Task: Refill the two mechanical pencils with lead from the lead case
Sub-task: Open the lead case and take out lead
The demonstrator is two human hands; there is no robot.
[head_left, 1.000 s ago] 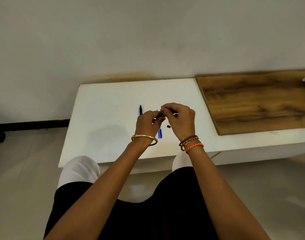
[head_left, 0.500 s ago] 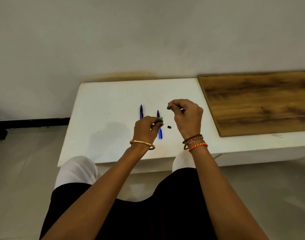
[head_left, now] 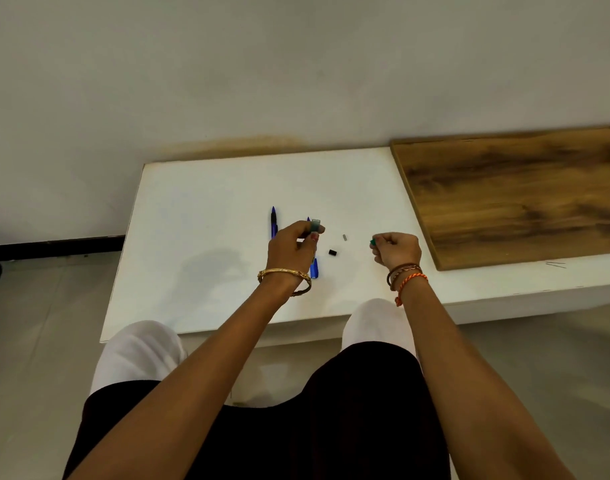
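Surface: low white rectangular table (head_left: 210, 188)
Middle: two blue mechanical pencils, left one (head_left: 274, 223), right one (head_left: 314, 269)
Beside them, toward the right edge: small black cap (head_left: 332, 252), tiny grey piece (head_left: 345, 237)
Right end: brown wooden board (head_left: 518, 195)

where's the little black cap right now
In the head view the small black cap lies loose on the white table, between the left hand and the right hand, just right of the nearer blue pencil.

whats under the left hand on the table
A blue mechanical pencil lies under the left hand; only its near end and far tip show. The hand, which pinches the lead case, covers its middle.
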